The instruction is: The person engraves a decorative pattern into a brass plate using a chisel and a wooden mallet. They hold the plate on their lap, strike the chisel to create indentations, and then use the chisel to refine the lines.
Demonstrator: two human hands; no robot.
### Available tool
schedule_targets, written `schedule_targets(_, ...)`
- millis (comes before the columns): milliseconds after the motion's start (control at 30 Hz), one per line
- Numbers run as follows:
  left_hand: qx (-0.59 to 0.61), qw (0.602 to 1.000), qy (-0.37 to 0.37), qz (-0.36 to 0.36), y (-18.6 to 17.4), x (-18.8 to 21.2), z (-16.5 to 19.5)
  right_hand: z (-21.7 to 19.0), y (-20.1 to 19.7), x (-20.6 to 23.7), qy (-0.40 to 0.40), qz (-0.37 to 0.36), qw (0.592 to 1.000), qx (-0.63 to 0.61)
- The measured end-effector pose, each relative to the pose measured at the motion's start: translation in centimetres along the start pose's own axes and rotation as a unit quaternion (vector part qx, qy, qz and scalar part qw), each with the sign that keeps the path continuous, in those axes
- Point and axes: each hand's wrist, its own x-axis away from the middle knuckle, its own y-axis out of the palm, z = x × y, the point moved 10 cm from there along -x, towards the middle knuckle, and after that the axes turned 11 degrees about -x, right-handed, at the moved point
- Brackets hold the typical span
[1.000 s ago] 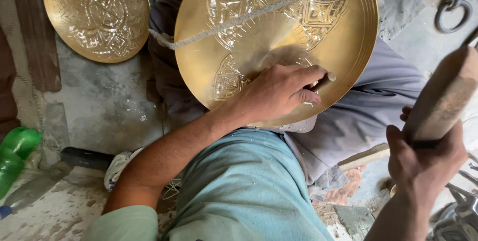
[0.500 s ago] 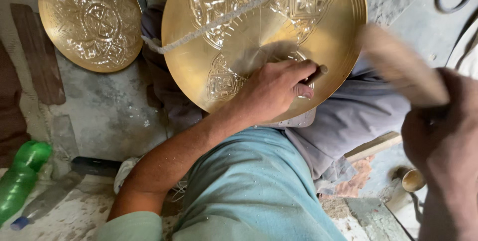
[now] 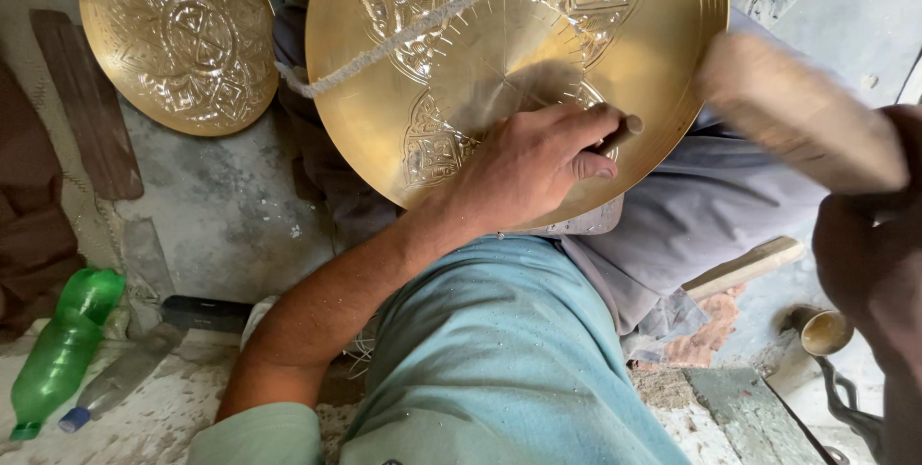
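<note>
The large brass plate (image 3: 538,71) lay tilted over the person's lap, in the far middle of the scene, with a rope (image 3: 423,28) stretched across its engraved face. The left hand (image 3: 523,162) rested on the near part of this plate and was closed around a thin punch (image 3: 619,134). Only the blunt end of the punch showed, pointing to the right and a little far, out of the fist; the tip was hidden under the fingers, so I cannot tell the exact spot where it met the metal.

The right hand (image 3: 869,254) was at the right edge of the scene, closed around the handle of a wooden mallet (image 3: 802,110). The mallet was blurred. Its long axis ran from the hand, up and to the left, so its head was just right of the punch end, near but not touching it. The left hand was therefore on the plate, and the right hand stood well apart from it.

A second, smaller engraved plate (image 3: 178,37) lay far left on the floor, and a green bottle (image 3: 62,350) was at near left.
</note>
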Motion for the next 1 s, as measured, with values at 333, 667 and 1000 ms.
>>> schedule_targets(333,0.019,0.999,-0.01,-0.023,0.4,0.3,-0.8,-5.9,-1.4,-0.3,-0.119,0.028,0.992,-0.017)
schedule_targets(667,0.025,0.999,-0.023,-0.04,-0.3,0.5,-1.1,-7.1,-1.3,0.0,-0.153,0.054,0.985,-0.065)
schedule_targets(1000,0.024,0.997,-0.004,-0.069,-0.7,0.2,-1.4,-5.8,0.7,0.9,-0.097,0.055,0.986,-0.122)
